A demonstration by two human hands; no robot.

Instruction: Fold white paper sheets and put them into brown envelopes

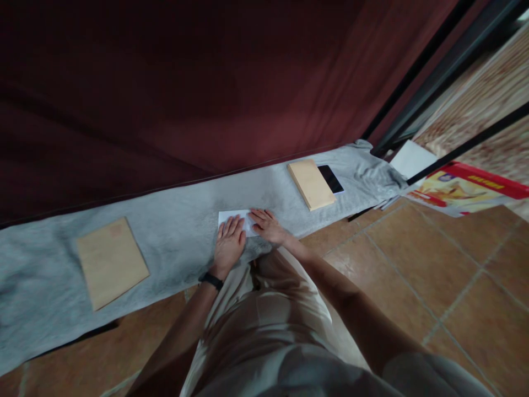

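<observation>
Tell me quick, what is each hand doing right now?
Left hand: open, flat on the white paper.
Right hand: open, fingers spread flat on the same paper.

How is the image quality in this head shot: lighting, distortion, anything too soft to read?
Head view: dim, warm light, the dark red curtain nearly featureless; strong wide-angle bending at the edges, so the grey cloth curves; both hands on the white paper are sharp enough; print on the red box is unreadable.

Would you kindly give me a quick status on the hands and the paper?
Left hand and right hand flat, fingers spread, pressing white paper onto grey cloth. Envelope stacks left and right, apart from the paper.
</observation>
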